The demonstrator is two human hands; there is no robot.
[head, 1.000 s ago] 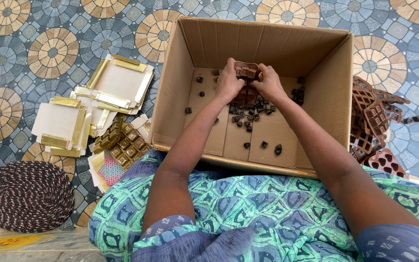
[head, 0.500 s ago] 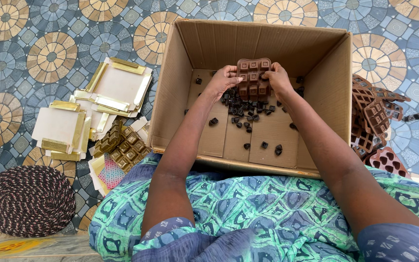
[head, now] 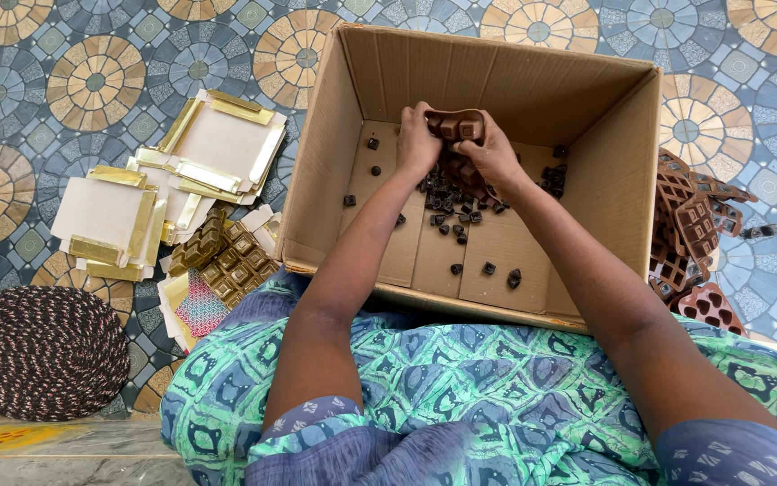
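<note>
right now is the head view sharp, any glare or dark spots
Head view: even daylight, no glare; brown flexible mould between left hand and right hand is sharp; small dark chocolate pieces beneath sit in the hands' shadow inside the brown cardboard box; slight wide-angle bending at edges.

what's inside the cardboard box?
Inside the cardboard box: small dark pieces, and both hands gripping a brown mould. The hands and mould hide pieces under them.

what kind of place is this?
Likely a home or small workshop floor where chocolates are made by hand: patterned tile floor, cardboard box of loose dark pieces, brown moulds, flat gold-edged boxes.
</note>
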